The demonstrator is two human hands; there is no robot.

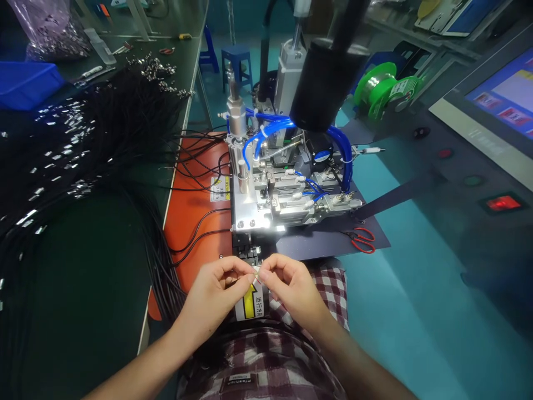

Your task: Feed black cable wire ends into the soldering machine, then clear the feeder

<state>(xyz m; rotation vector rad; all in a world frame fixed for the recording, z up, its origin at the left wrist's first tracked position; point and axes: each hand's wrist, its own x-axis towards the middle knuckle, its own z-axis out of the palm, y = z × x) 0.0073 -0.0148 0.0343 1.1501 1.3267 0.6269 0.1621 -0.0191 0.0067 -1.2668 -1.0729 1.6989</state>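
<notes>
Close in front of my lap, my left hand (219,287) and my right hand (291,283) meet fingertip to fingertip. Each thumb and forefinger is pinched together on a tiny pale piece with what looks like a thin reddish strand; it is too small to name. Just beyond the fingertips is the near end of a dark feed track (249,253) on a metal bench machine (250,214). Under the hands shows a white label with a yellow arrow (249,304). Black cables (200,225) run from the machine's left side over an orange board (183,194).
A large heap of black cables with shiny ends (112,116) covers the left bench, beside a blue bin (29,83). Red-handled scissors (363,240) lie right of the machine. A black cylinder (318,83) hangs above it. Green spools (378,89) and a control panel (478,150) stand at right.
</notes>
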